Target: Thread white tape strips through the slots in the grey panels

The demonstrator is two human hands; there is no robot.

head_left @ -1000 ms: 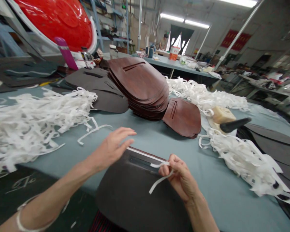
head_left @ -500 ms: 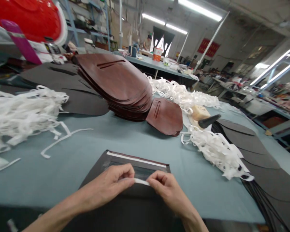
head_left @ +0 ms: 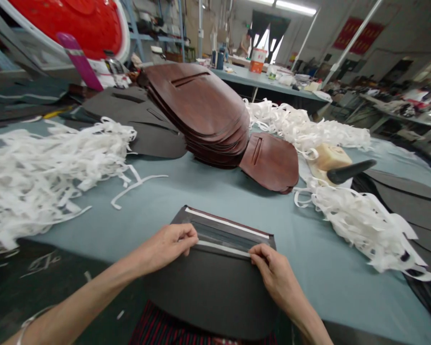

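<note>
You are holding a lower white strip (head_left: 222, 248) along the slot (head_left: 230, 235) of a dark leather panel (head_left: 208, 292). Your left hand (head_left: 168, 248) is at one end and your right hand (head_left: 278, 277) at the other, well apart, each seeming to pinch the strip rather than press it flat. Spreading the ends like this is probably keeping the strip straight and parallel to the slot. A second white strip (head_left: 226, 223) is lying along the slot's far edge.

The panel is sitting at the near edge of the grey-blue desk (head_left: 230, 191), overhanging toward your striped red-and-black clothing (head_left: 201, 328) — likely to keep the work within easy reach. Farther out, a stack of brown leather panels (head_left: 197, 110) is leaning in a fanned pile, with a single brown panel (head_left: 269, 163) lying against it. A heap of white offcut strips (head_left: 46, 187) is sprawling on your left, and another heap of white offcut strips (head_left: 362, 225) is spreading on your right, beside a cream block (head_left: 326, 160).
</note>
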